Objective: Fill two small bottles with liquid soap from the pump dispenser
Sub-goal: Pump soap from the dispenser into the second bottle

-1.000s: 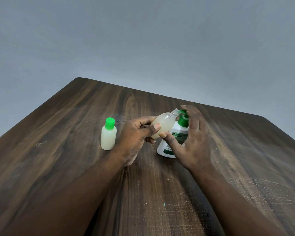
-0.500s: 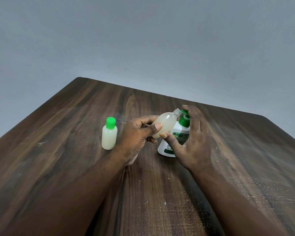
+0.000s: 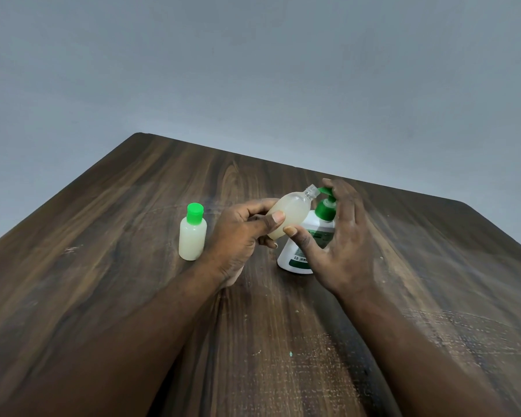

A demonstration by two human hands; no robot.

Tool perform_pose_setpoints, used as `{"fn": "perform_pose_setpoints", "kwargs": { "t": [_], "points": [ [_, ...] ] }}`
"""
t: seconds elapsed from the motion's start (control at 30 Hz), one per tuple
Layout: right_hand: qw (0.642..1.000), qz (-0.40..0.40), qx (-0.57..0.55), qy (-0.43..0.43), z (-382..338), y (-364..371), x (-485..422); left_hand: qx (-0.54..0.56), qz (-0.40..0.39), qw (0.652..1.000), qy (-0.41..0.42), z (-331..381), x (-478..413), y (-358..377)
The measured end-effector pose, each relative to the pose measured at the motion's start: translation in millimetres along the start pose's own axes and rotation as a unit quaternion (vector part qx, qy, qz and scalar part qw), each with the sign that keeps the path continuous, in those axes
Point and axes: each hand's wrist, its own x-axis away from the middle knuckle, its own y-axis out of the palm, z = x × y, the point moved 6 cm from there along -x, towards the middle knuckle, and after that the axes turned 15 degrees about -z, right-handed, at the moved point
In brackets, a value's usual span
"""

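Our left hand (image 3: 241, 236) curls round an uncapped small bottle (image 3: 289, 215), thumb and fingers clamped on its body. The bottle is lifted off the table and tilted, its clear threaded neck pointing up and to the right, just beside the green nozzle of the pump dispenser (image 3: 295, 254). Pale, cloudy soap fills most of it.

Our right hand (image 3: 343, 236) is spread, gripping nothing. Its nearly straight fingers lie over the green pump head (image 3: 325, 209), and the thumb reaches across to the bottle's lower end.

The dispenser stands upright on the dark wooden table (image 3: 133, 296) between our hands. It is white with a green and white label, and we cannot read the print on it at this size.

A second small bottle (image 3: 192, 236) stands upright to the left of our left hand. It is apart from the hand, closed with a bright green cap (image 3: 195, 212) and full of the same pale liquid, with no label that we can see. A plain grey wall (image 3: 253, 70) rises behind the table.
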Motion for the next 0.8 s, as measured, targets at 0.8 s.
{"fn": "perform_pose_setpoints", "kwargs": {
  "t": [0.8],
  "points": [
    [1.0, -0.013, 0.022, 0.007, 5.4, 4.2, 2.2, -0.016, -0.004, 1.0, -0.006, -3.0, 0.0, 1.0]
  ]
}}
